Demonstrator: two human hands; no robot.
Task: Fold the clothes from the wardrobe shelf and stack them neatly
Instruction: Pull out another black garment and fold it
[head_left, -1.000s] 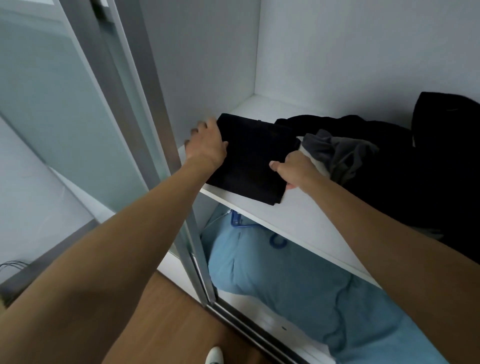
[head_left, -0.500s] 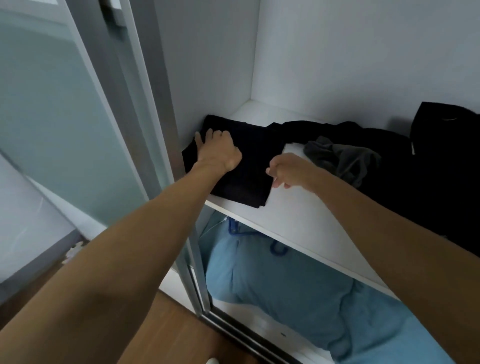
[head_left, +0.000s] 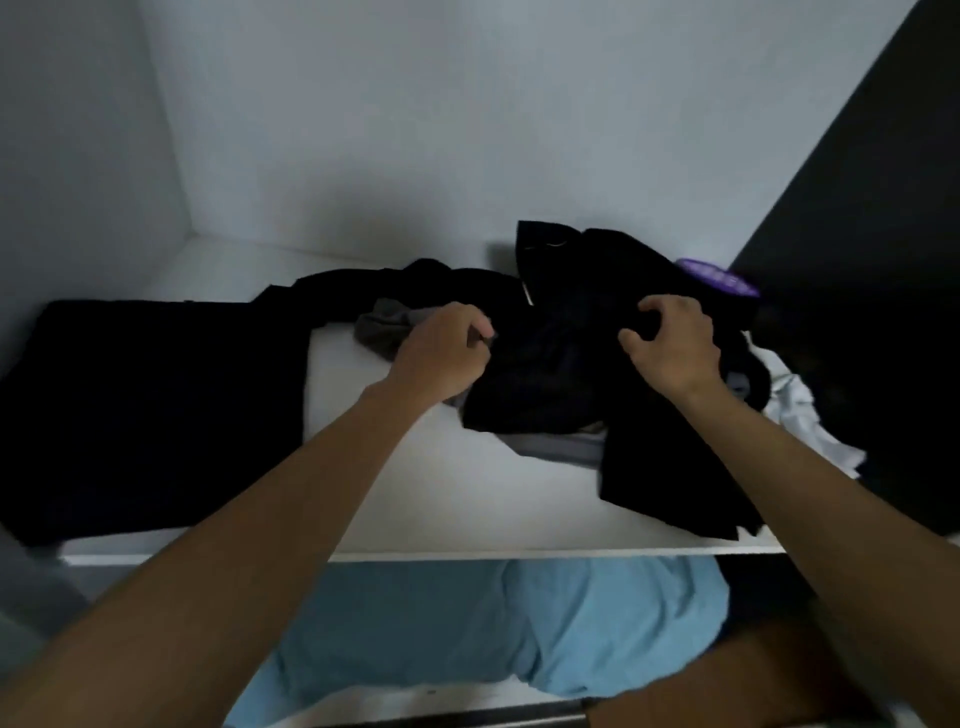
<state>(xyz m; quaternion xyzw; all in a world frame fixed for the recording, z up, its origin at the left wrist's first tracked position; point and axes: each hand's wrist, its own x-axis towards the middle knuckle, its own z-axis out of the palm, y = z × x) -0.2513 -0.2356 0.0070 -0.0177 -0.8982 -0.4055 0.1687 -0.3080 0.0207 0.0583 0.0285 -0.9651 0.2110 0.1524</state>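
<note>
**White shelf, black heap gripped in both hands**

Crumpled black heap (head_left: 561, 374) on the right half of the wardrobe shelf (head_left: 441, 509), one flap spilling toward the near edge. Held from two sides. Right hand (head_left: 675, 348) clawed into the top, fingers curled and bunching the cloth, thumb spread wide. Left hand (head_left: 441, 353) closed at the heap's left edge, fingers tucked in, apparently pinching a fold, though blurred at the contact.

Probably soft, limp and light. No stiffness to keep a shape, so likely to sag once lifted and to drag its neighbours along. Best taken at a hem, waistband or shoulder seam, not mid-bunch. Seams and edges not distinguishable among the dark folds.

Tangled close around:
- grey garment (head_left: 384, 332) just left of the left hand, touching the heap
- second grey layer (head_left: 561, 447) peeking from under the near side
- white cloth (head_left: 795, 410) bunched against the right side
- purple item (head_left: 719, 278) at the far right, partly hidden behind the heap

Farther left, folded black garment (head_left: 156, 415) lying flat at the shelf's left end, well apart from both hands, with a dark strip of cloth trailing along the far side between it and the heap. By that, seemingly one piece done and most of the pile to go.

Pale blue fabric (head_left: 493, 623) below the shelf. Dark panel (head_left: 883, 208) at the right, pale walls behind.
</note>
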